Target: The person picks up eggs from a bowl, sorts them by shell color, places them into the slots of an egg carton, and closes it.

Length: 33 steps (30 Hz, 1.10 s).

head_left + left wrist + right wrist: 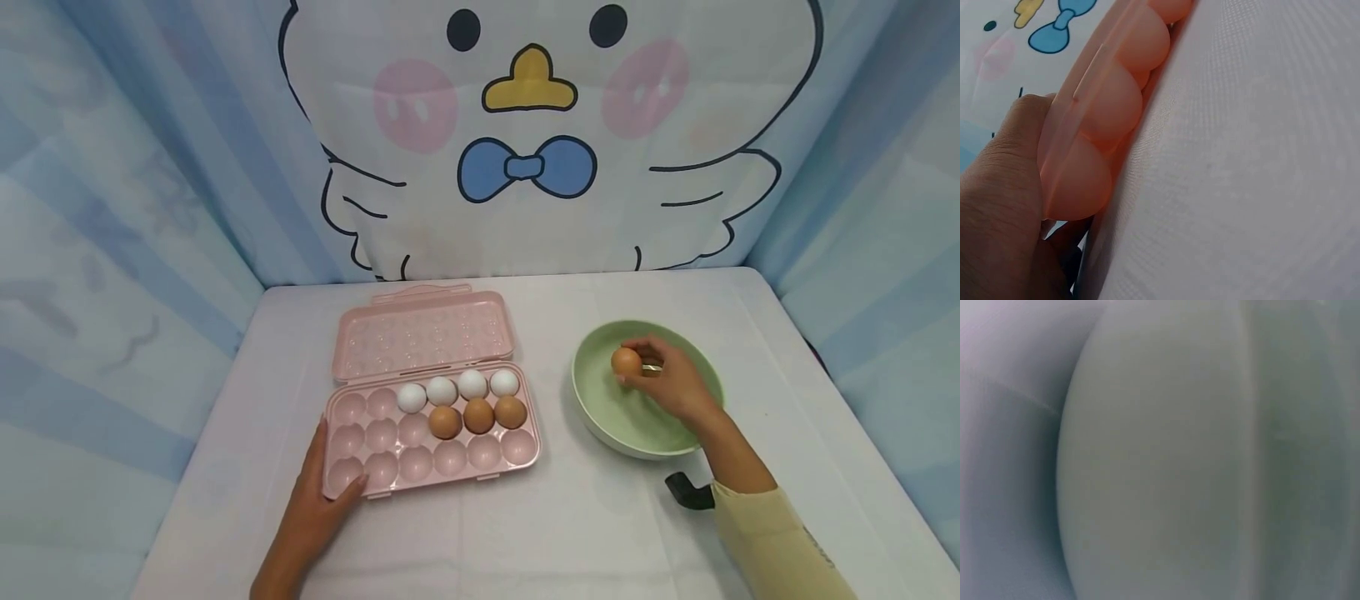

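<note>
Item: 1 brown egg (626,362), pinched in my right hand's (671,385) fingertips over the green bowl (600,410), right of the tray; its long axis is hard to judge. My left hand (324,493) grips the near-left corner of the pink egg tray (352,479), long axis left-right, lid open at the far side. It holds 4 white, 3 brown eggs. Right wrist view: blurred bowl only.

Probably a staged recording booth (not a kitchen): cartoon chick backdrop (525,125), cloth-covered table (600,533).
</note>
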{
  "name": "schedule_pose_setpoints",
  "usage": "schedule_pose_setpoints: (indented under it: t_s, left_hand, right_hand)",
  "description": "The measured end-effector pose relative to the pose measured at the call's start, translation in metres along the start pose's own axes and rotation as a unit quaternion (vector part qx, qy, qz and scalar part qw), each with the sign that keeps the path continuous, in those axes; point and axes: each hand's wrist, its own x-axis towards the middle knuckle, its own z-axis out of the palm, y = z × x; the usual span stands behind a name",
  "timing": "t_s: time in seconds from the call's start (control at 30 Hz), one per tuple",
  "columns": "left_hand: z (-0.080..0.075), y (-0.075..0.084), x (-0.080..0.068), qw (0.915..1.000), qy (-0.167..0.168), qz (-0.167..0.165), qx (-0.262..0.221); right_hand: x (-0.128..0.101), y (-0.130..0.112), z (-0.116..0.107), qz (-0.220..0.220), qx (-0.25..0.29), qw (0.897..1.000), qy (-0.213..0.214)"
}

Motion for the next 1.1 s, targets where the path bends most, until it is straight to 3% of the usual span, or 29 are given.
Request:
schedule_pose_setpoints:
  t_s: [0.5,1.1]
  left_hand:
    - [-0.001,0.003,0.000,0.9999,-0.004,-0.004,-0.009]
    - [0.000,0.003,-0.001,0.9999,0.002,0.008,-0.006]
  right_hand:
    - [-0.010,-0.028,0.010,-0.049,0.063,0.995,0.063]
    - [-0.019,-0.068,0.040,-0.102,0.125,0.986,0.028]
